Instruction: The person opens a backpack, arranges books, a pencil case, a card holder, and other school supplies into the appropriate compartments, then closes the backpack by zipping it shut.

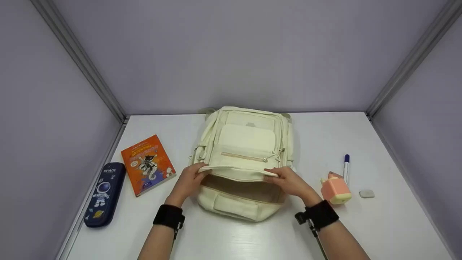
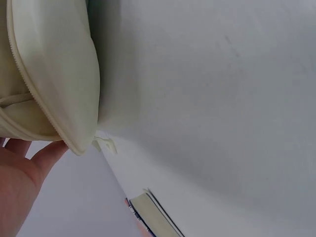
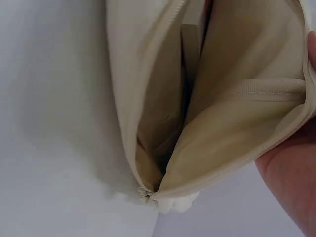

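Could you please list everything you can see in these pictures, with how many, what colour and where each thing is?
backpack: one, cream, flat on the middle of the table, main compartment held open
book: one, orange cover, left of the backpack
pencil case: one, dark blue with a space print, left table edge, beside the book
marker: one, white with a blue cap, right of the backpack
pink and yellow item: one, near the right wrist; what it is, I cannot tell
eraser: one, pale grey, right of the pink and yellow item
table: one, white
wristbands: two, black, one on each wrist
left hand: grips the flap's left edge
right hand: grips the flap's right edge
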`<control>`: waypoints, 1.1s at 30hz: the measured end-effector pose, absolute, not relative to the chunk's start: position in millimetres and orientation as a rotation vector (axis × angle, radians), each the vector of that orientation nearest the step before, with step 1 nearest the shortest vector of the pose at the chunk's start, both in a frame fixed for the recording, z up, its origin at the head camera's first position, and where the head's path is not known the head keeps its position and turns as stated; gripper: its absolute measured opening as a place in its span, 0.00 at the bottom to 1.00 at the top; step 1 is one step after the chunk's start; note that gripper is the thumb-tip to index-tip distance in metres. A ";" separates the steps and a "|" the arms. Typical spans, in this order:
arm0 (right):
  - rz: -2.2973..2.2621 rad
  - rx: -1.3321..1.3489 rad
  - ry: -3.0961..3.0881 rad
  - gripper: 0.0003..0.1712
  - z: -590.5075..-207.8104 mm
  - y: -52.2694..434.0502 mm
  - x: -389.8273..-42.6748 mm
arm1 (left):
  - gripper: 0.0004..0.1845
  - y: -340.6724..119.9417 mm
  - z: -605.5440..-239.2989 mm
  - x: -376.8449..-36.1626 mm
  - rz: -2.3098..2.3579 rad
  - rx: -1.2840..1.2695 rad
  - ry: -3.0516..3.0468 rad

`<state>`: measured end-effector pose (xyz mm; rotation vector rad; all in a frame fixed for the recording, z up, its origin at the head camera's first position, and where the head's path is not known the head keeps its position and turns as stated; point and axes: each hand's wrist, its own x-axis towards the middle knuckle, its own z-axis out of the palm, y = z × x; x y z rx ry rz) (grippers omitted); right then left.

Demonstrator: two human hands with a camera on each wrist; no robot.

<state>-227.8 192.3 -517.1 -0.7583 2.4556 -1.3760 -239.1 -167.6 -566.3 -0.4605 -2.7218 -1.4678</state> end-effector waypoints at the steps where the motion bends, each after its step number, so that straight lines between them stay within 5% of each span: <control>1: -1.399 -0.731 2.435 0.13 -513.3 192.9 -230.3 | 0.16 -167.9 -564.8 -237.7 -1.440 -0.451 -2.717; 6: -1.509 -0.603 2.361 0.18 -506.4 199.6 -246.1 | 0.29 -177.6 -563.5 -230.1 -1.310 -0.380 -2.654; 23: -1.938 -0.259 2.163 0.17 -470.1 204.3 -276.6 | 0.27 -256.5 -567.8 -220.7 -1.010 0.881 -2.689; 28: -2.067 -0.207 2.111 0.18 -467.6 202.4 -283.7 | 0.27 -264.2 -579.6 -213.5 -0.805 1.001 -2.651; 33: -2.102 -0.174 2.080 0.21 -467.4 200.8 -286.1 | 0.39 -272.7 -587.8 -209.9 -0.861 1.119 -2.624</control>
